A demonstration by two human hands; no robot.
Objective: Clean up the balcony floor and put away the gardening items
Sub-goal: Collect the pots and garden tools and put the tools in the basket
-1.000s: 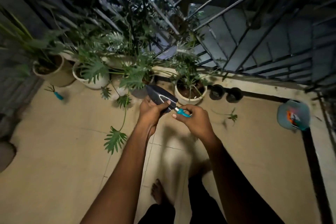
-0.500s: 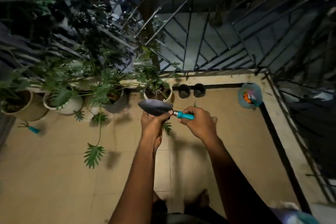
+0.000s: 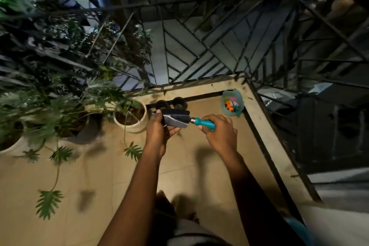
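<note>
Dark metal garden trowel with teal handle, held level above the tiled balcony floor: right grip curled round its handle, left grip clasping its blade.

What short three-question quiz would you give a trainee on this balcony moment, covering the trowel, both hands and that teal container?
1. True or false: the right hand grips the trowel by its teal handle.
2. The left hand holds: A) the trowel's blade, B) a broom, C) a watering can?
3. Fill in: the teal container stands in a ____ of the floor, beside the railing.
Key: 1 true; 2 A; 3 corner.
</note>
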